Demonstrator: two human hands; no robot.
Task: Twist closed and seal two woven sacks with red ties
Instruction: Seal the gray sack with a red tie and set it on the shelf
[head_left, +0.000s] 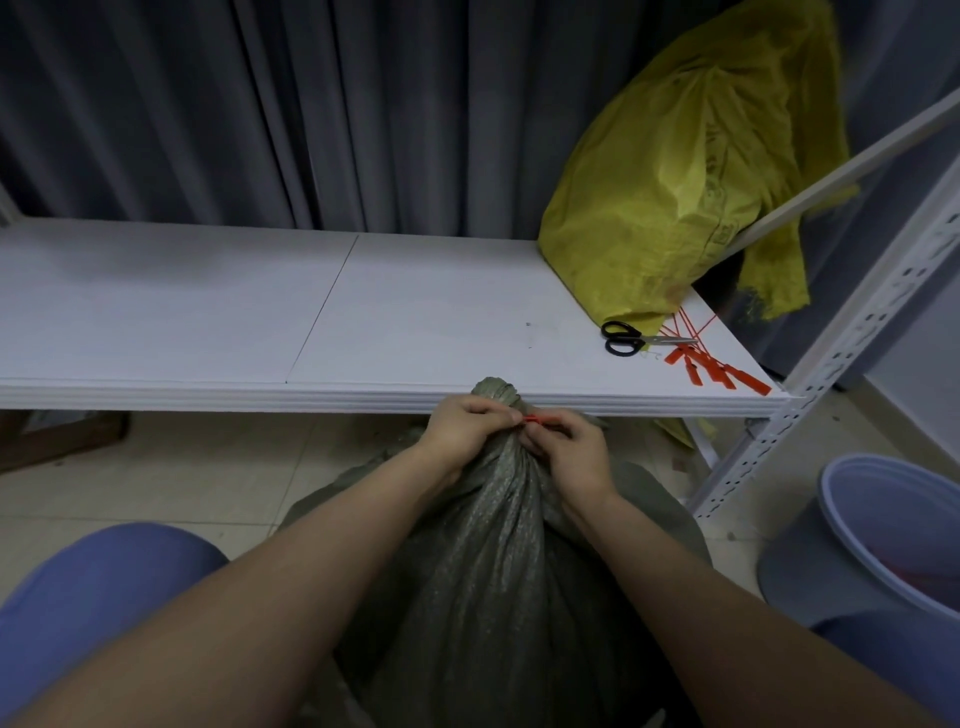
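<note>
Grey-green woven sack (498, 561) at 6 o'clock, neck twisted. Left hand (462, 423) grips the neck; right hand (563, 449) pinches the red tie (535, 419). Fabric judged soft, slippery; hold below the twist.
</note>
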